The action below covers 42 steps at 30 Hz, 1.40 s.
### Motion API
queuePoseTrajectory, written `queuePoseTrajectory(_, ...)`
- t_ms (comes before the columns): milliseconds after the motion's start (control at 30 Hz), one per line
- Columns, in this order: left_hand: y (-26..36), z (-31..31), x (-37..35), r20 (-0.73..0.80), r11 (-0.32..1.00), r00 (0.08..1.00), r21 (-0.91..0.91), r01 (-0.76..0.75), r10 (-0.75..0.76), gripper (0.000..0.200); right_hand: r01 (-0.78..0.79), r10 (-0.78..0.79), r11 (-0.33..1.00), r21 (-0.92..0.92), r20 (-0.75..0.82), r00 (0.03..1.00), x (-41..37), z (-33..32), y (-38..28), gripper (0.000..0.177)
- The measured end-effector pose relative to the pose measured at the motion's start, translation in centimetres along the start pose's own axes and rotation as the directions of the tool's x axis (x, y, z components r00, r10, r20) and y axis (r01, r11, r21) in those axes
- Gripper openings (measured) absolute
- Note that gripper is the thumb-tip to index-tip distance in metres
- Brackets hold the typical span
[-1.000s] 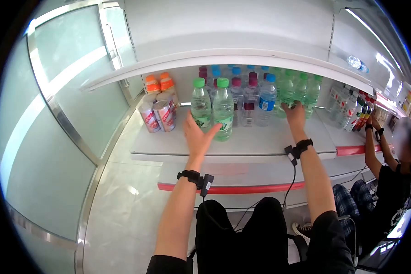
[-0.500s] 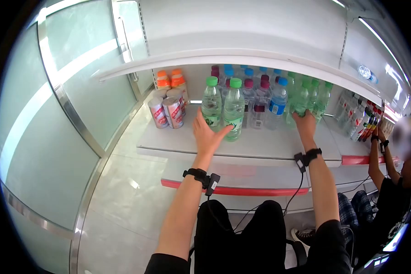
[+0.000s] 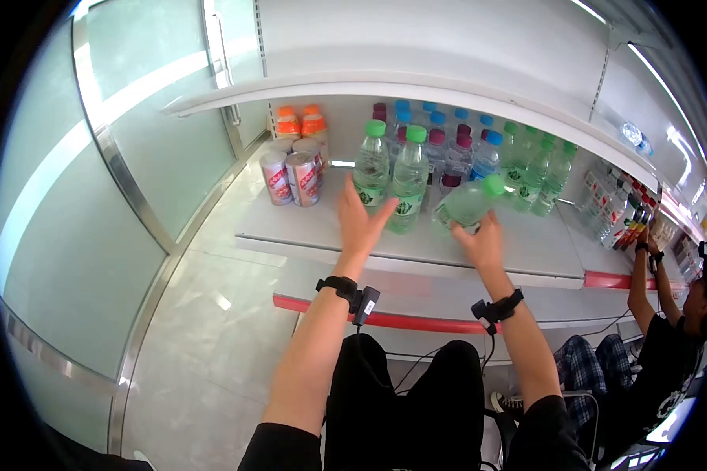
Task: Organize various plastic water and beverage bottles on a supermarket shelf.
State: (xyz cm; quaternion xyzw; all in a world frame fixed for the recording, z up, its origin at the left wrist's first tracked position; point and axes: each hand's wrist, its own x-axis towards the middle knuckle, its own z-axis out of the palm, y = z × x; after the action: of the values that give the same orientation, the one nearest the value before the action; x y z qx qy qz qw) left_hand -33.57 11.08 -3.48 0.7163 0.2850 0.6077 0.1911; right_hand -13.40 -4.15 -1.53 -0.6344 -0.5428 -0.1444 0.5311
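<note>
My right hand (image 3: 480, 239) grips a green-capped plastic water bottle (image 3: 465, 202), tilted with its cap to the upper right, over the front of the shelf. Two more green-capped bottles stand upright side by side: a left one (image 3: 371, 166) and a right one (image 3: 409, 180). Against their lower fronts lies my left hand (image 3: 360, 222), thumb spread away from the fingers. Behind them are rows of bottles with purple caps and blue caps (image 3: 487, 157). Several green-capped bottles (image 3: 536, 177) stand farther right.
Red-and-white cans (image 3: 302, 179) and orange-capped bottles (image 3: 313, 124) occupy the left end of the white shelf (image 3: 291, 228). An upper shelf edge (image 3: 416, 83) overhangs the bottles. At the right, another person (image 3: 668, 330) reaches into a neighbouring shelf. Cables hang from both my wristbands.
My right hand has drawn a green-capped bottle out of the right-hand group, leftward and toward me, tilting it. My left hand stays at the two front bottles. The view has shifted slightly.
</note>
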Motion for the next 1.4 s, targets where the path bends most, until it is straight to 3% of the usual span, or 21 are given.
queuePoseTrajectory(67, -1.4, 0.6, -0.1, -0.043, 0.994, 0.997, -0.091, 0.062, -0.066, 0.09, 0.075, -0.074, 0.997, 0.034, -0.013, 0.997, 0.4, 1.8, -0.9, 0.041)
queuePoseTrajectory(133, -1.3, 0.5, -0.1, -0.036, 0.996, 0.996, -0.045, 0.074, -0.076, 0.083, -0.177, 0.175, 0.984, -0.002, 0.17, 0.97, 0.5, 3.0, -1.8, 0.051)
queuePoseTrajectory(233, -1.2, 0.2, -0.6, -0.003, 0.993, 0.993, 0.037, 0.115, -0.115, 0.071, -0.127, 0.125, 0.992, 0.023, 0.053, 0.991, -0.2, 5.1, -0.8, 0.059)
queuePoseTrajectory(300, -1.0, 0.0, -0.3, -0.012, 0.988, 0.991, 0.077, 0.135, -0.135, 0.068, -0.149, 0.145, 0.988, 0.047, 0.073, 0.987, -0.1, 5.3, -0.8, 0.064)
queuePoseTrajectory(367, -0.4, 0.2, -0.4, -0.065, 0.986, 0.997, 0.155, 0.06, -0.05, 0.06, -0.188, 0.183, 0.98, 0.064, 0.087, 0.979, -0.3, 5.1, -1.3, 0.07)
queuePoseTrajectory(433, -0.3, 0.2, -0.3, -0.06, 0.983, 0.997, 0.176, 0.06, -0.05, 0.061, -0.093, 0.099, 0.994, -0.057, 0.099, 0.99, -0.4, 5.0, -2.0, 0.08)
queuePoseTrajectory(533, -0.6, 0.4, -0.4, -0.056, 0.974, 0.995, 0.209, 0.092, -0.082, 0.063, -0.116, 0.134, 0.987, -0.109, 0.185, 0.974, -0.1, 5.0, -2.1, 0.085)
queuePoseTrajectory(800, 0.7, -0.2, -0.7, -0.194, 0.896, 0.975, 0.405, 0.184, -0.113, 0.058, -0.164, 0.19, 0.977, -0.136, 0.199, 0.961, -0.2, 5.2, -1.9, 0.075)
queuePoseTrajectory(867, -0.1, -0.3, -0.3, -0.318, 0.867, 0.948, 0.471, 0.165, -0.008, 0.058, -0.144, 0.164, 0.982, -0.12, 0.186, 0.969, -0.3, 5.2, -1.6, 0.072)
queuePoseTrajectory(1000, -2.5, -0.8, 1.8, -0.276, 0.821, 0.956, 0.565, 0.076, 0.102, 0.061, -0.219, 0.235, 0.97, -0.108, 0.169, 0.957, -0.3, 5.3, -1.3, 0.066)
queuePoseTrajectory(1067, -3.5, -0.9, 3.5, -0.177, 0.842, 0.982, 0.518, 0.149, -0.064, 0.066, -0.216, 0.227, 0.972, -0.094, 0.14, 0.964, -0.4, 5.5, -0.9, 0.065)
queuePoseTrajectory(1167, -6.2, -0.5, 6.2, -0.09, 0.832, 0.98, 0.519, 0.198, -0.177, 0.069, -0.218, 0.232, 0.971, -0.099, 0.176, 0.957, -0.4, 5.4, -0.9, 0.07)
queuePoseTrajectory(1267, -6.9, -0.1, 7.9, -0.007, 0.85, 0.985, 0.504, 0.152, -0.172, 0.071, -0.172, 0.177, 0.984, -0.044, 0.142, 0.974, -0.5, 5.5, -0.9, 0.063)
queuePoseTrajectory(1400, -7.4, 1.5, 9.0, -0.059, 0.798, 0.977, 0.567, 0.203, -0.206, 0.07, -0.185, 0.19, 0.982, -0.049, 0.159, 0.969, -0.4, 5.4, -1.0, 0.062)
